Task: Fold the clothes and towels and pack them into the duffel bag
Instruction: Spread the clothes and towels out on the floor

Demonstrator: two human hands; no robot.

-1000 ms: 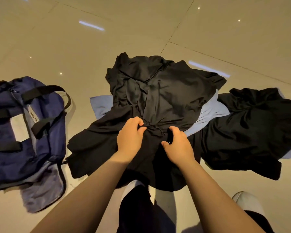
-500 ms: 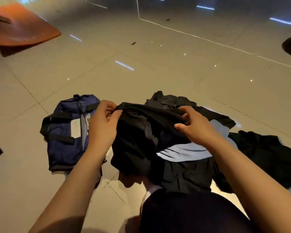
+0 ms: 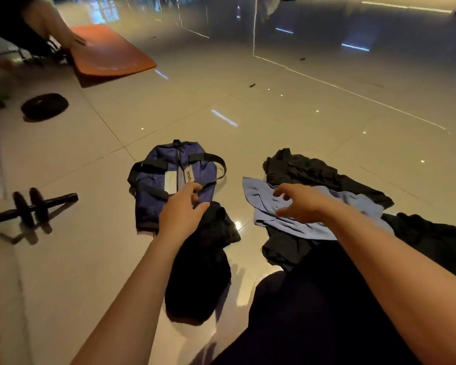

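A navy duffel bag with black straps lies on the tiled floor ahead and left. My left hand grips a black garment, which hangs bunched down from it just in front of the bag. My right hand hovers with spread fingers over a light blue towel and holds nothing. The towel lies across a pile of black clothes that spreads to the right.
A dumbbell lies on the floor at left, a black weight plate farther back. An orange mat with another person's hand on it sits at the far left. My dark-clad legs fill the lower right.
The black garment left the pile and now hangs from my left hand alone, beside the bag. My right hand let go of it and moved over the blue towel. The view swung up and left.
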